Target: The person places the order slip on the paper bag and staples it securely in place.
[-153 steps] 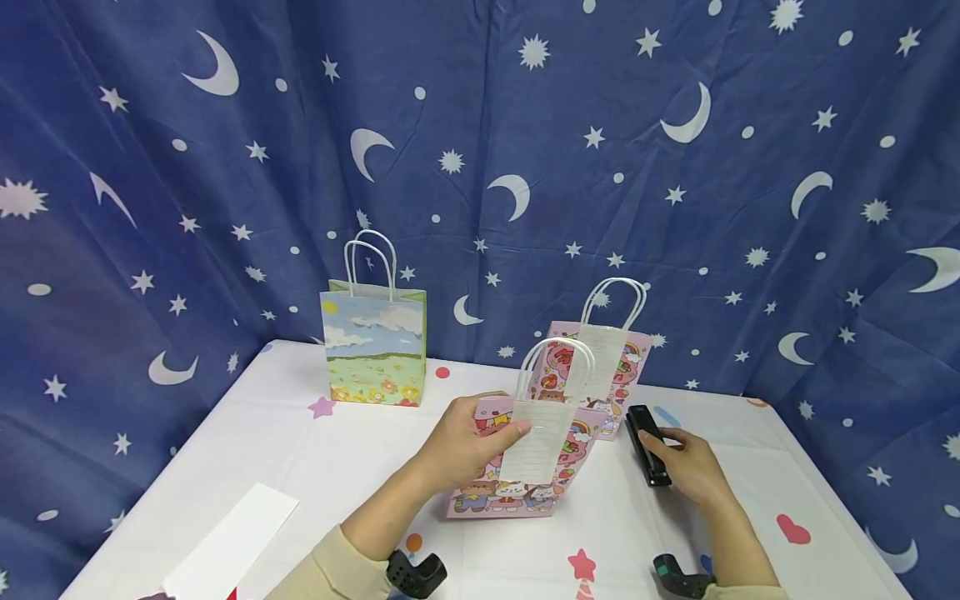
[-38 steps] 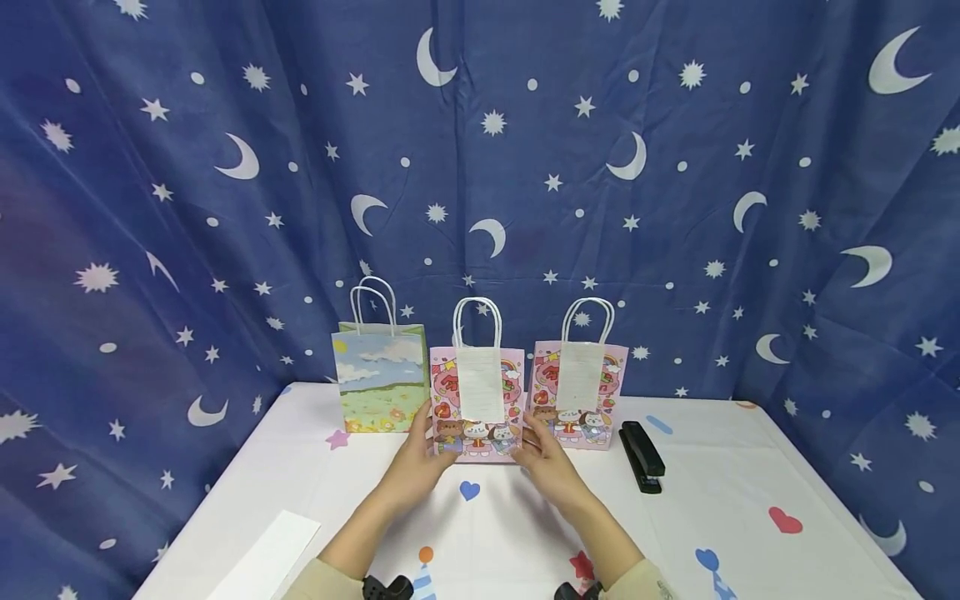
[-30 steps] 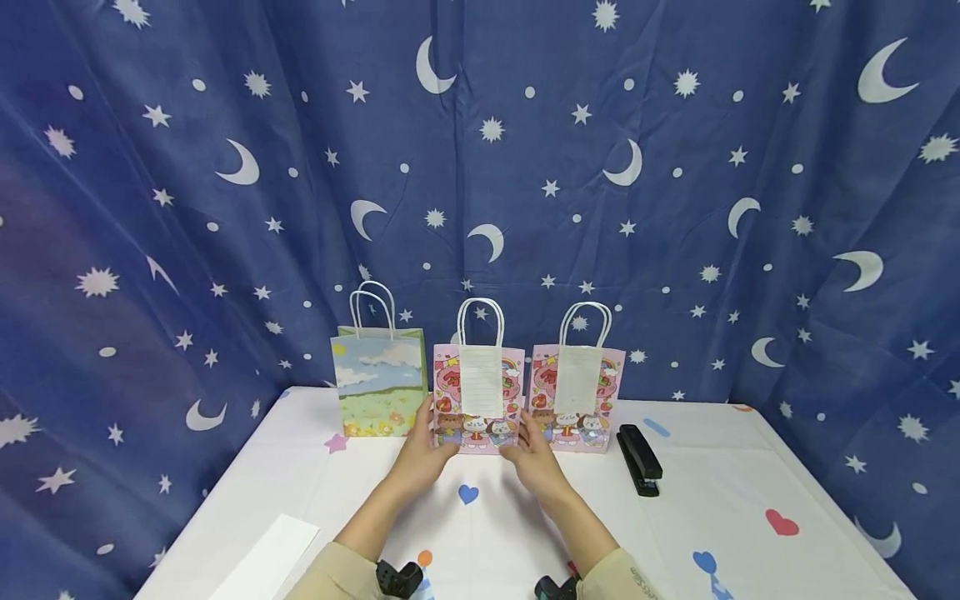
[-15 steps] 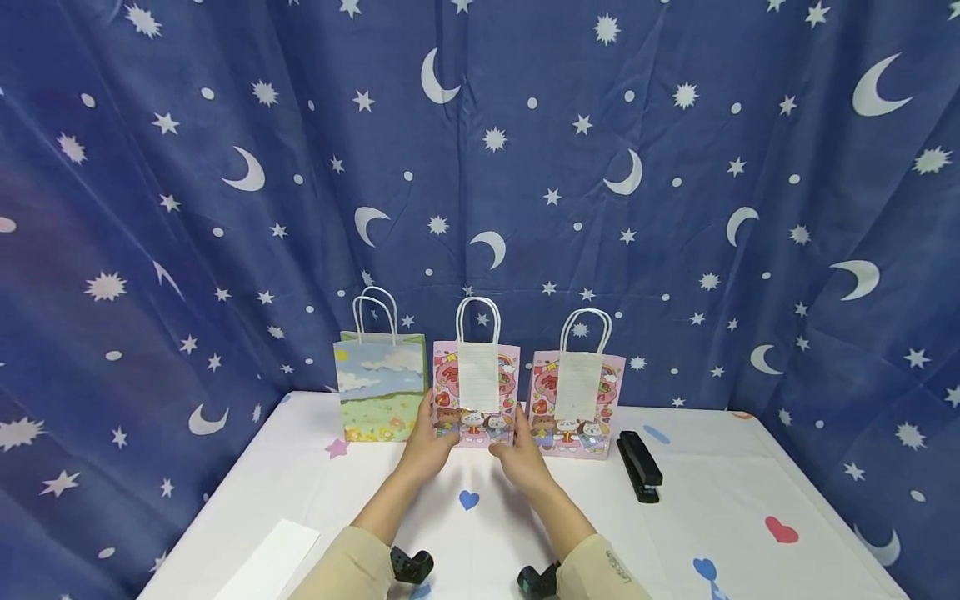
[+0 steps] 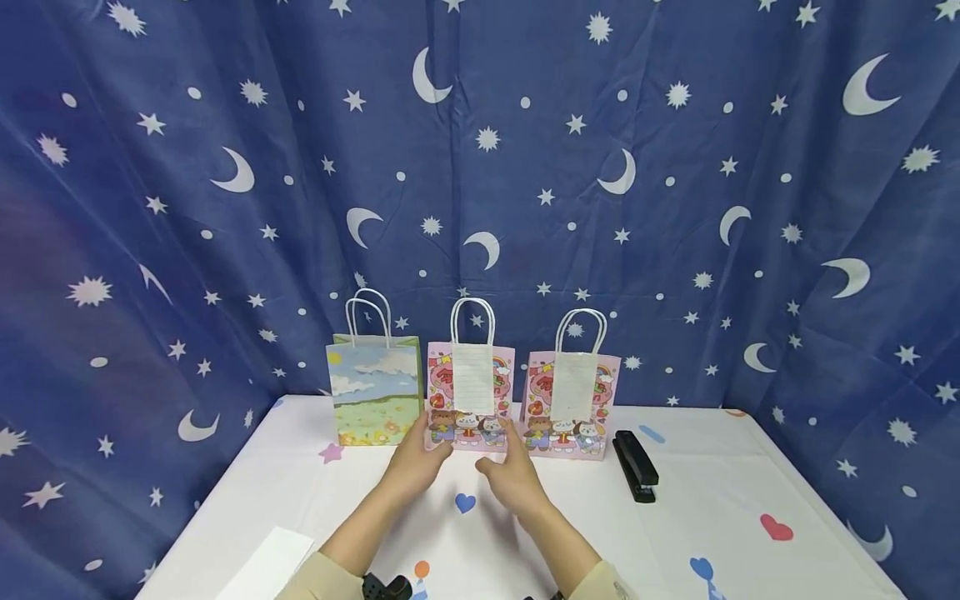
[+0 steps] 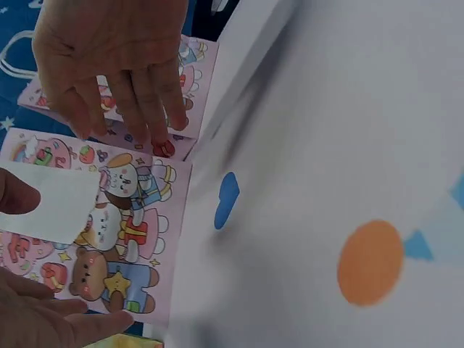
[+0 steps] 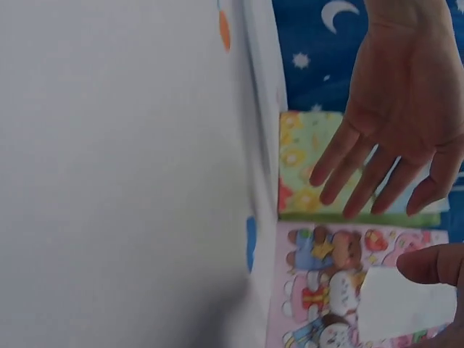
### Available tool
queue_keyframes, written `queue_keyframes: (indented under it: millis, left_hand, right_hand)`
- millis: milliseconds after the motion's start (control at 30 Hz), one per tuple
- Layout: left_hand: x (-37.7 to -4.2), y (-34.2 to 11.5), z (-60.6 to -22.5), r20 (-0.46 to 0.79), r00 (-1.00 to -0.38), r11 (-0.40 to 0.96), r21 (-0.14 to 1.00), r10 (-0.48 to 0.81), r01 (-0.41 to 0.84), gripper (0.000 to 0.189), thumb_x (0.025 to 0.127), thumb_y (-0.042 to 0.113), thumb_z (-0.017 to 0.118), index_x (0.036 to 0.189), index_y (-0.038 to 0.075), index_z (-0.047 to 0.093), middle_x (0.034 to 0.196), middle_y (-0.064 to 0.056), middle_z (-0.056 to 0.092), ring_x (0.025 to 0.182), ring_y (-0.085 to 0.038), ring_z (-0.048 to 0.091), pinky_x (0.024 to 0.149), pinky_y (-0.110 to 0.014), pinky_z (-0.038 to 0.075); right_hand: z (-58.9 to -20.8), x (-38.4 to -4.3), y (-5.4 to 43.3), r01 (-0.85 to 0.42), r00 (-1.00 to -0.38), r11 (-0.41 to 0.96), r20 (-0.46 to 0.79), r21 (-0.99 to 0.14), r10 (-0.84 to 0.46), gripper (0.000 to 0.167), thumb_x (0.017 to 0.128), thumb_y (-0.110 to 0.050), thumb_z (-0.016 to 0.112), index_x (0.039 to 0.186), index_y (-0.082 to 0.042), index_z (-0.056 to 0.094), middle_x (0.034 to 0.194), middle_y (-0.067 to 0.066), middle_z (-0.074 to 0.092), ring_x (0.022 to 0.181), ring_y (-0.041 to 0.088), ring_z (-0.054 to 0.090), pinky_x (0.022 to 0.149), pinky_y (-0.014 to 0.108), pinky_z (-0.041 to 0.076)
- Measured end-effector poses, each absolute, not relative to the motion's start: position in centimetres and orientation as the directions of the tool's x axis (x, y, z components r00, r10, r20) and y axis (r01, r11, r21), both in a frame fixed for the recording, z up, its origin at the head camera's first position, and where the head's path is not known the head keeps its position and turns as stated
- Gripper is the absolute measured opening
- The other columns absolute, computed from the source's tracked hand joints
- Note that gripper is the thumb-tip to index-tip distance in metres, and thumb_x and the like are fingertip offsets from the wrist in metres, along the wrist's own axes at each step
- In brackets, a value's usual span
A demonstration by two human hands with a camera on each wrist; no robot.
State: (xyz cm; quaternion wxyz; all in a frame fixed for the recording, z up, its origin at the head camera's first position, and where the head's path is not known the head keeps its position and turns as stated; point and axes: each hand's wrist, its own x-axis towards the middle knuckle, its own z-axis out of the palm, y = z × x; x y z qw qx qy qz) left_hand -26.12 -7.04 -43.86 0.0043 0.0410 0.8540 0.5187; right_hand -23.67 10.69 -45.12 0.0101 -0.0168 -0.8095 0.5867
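Note:
A pink paper bag (image 5: pixel 468 429) with cartoon animals, white twisted handles and a lined white paper strip (image 5: pixel 473 379) stands upright in the middle of the row. My left hand (image 5: pixel 411 467) is at its lower left side, fingers extended. At its lower right corner is my right hand (image 5: pixel 517 483), thumb spread away from the fingers. The right wrist view shows the left hand (image 7: pixel 406 101) with splayed fingers and nothing in it. In the left wrist view the right hand (image 6: pixel 116 43) has loosely straight fingers over a matching pink bag (image 6: pixel 192 80).
A landscape-printed bag (image 5: pixel 375 400) stands left of the middle bag, and the matching pink bag (image 5: pixel 562 437) stands to its right. A black stapler (image 5: pixel 635 467) lies farther right. A white strip of card (image 5: pixel 266 567) is at the front left; a starry curtain (image 5: pixel 480 167) hangs behind.
The middle pink bag went from my left hand to the row at the back, and the stapler was let go. Lately both hands have loosened from the bag; the right has drawn slightly leftward.

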Motion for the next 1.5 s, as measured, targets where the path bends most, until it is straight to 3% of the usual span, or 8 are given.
queue_keyframes:
  millis: [200, 467, 767, 1000, 1100, 1200, 1500]
  left_hand:
    - [-24.8, -9.9, -43.0, 0.037, -0.996, 0.480, 0.874, 0.078, 0.070, 0.076, 0.098, 0.025, 0.063, 0.160, 0.000, 0.028, 0.161, -0.027, 0.039, 0.146, -0.052, 0.039, 0.116, -0.066, 0.037]
    - [-24.6, -15.8, -42.7, 0.017, -1.000, 0.532, 0.846, 0.021, 0.025, 0.075, 0.101, 0.024, 0.059, 0.162, 0.001, 0.021, 0.164, -0.026, 0.031, 0.151, -0.050, 0.031, 0.120, -0.066, 0.032]
    - [-26.7, -19.9, -42.0, 0.084, -0.994, 0.509, 0.860, -0.069, 0.037, 0.078, 0.101, 0.016, 0.058, 0.162, -0.004, 0.013, 0.167, -0.029, 0.019, 0.152, -0.051, 0.026, 0.123, -0.061, 0.029]
    - [-29.4, -20.8, -42.9, 0.082, -0.992, 0.507, 0.862, -0.097, 0.022, 0.084, 0.098, 0.017, 0.057, 0.163, -0.004, 0.007, 0.167, -0.032, 0.018, 0.151, -0.053, 0.026, 0.122, -0.063, 0.028]
    - [-30.0, -20.9, -43.6, 0.031, -0.998, 0.512, 0.859, -0.048, 0.003, 0.086, 0.101, 0.017, 0.055, 0.164, 0.000, -0.001, 0.169, -0.031, 0.013, 0.153, -0.053, 0.021, 0.124, -0.063, 0.026]
    - [-30.3, -20.8, -44.4, 0.008, -1.000, 0.509, 0.861, 0.001, 0.007, 0.087, 0.103, 0.016, 0.055, 0.165, 0.003, -0.004, 0.169, -0.031, 0.013, 0.153, -0.053, 0.021, 0.122, -0.062, 0.030]
    - [-29.4, -20.7, -45.0, 0.065, -0.998, 0.559, 0.827, 0.003, 0.056, 0.074, 0.103, 0.016, 0.057, 0.162, 0.000, 0.016, 0.158, -0.035, 0.036, 0.142, -0.053, 0.044, 0.113, -0.059, 0.044]
  right_hand:
    - [-43.7, -22.7, 9.1, -0.015, -0.999, 0.257, 0.006, -0.966, -0.035, 0.088, 0.090, -0.016, 0.070, 0.163, -0.007, 0.023, 0.165, 0.026, 0.025, 0.149, 0.053, 0.031, 0.114, 0.073, 0.033]
    - [-43.4, -23.4, 6.4, -0.015, -0.970, 0.183, -0.030, -0.983, -0.240, 0.094, 0.086, -0.011, 0.069, 0.166, -0.017, 0.021, 0.169, 0.014, 0.030, 0.155, 0.045, 0.027, 0.117, 0.074, 0.028]
    - [-42.9, -25.7, 3.8, -0.046, -0.964, 0.185, -0.005, -0.982, -0.267, 0.097, 0.083, -0.008, 0.070, 0.166, -0.022, 0.021, 0.173, 0.007, 0.023, 0.157, 0.040, 0.026, 0.119, 0.070, 0.030]
    - [-43.3, -27.3, 2.8, -0.075, -0.964, 0.196, 0.021, -0.978, -0.265, 0.100, 0.082, -0.007, 0.069, 0.167, -0.021, 0.018, 0.171, 0.012, 0.026, 0.157, 0.042, 0.024, 0.122, 0.073, 0.016]
    - [-43.5, -27.6, 2.5, -0.066, -0.965, 0.199, 0.012, -0.978, -0.261, 0.099, 0.082, -0.007, 0.069, 0.167, -0.019, 0.019, 0.169, 0.018, 0.029, 0.156, 0.044, 0.024, 0.122, 0.072, 0.015]
    - [-43.6, -27.7, 2.2, -0.034, -0.967, 0.213, -0.022, -0.976, -0.255, 0.099, 0.083, -0.010, 0.071, 0.167, -0.019, 0.019, 0.167, 0.021, 0.030, 0.156, 0.044, 0.024, 0.123, 0.070, 0.018]
    - [-44.1, -27.8, 2.4, -0.018, -0.945, 0.170, -0.039, -0.985, -0.325, 0.106, 0.085, -0.012, 0.072, 0.168, -0.018, 0.006, 0.172, 0.009, 0.025, 0.157, 0.041, 0.025, 0.121, 0.065, 0.031]
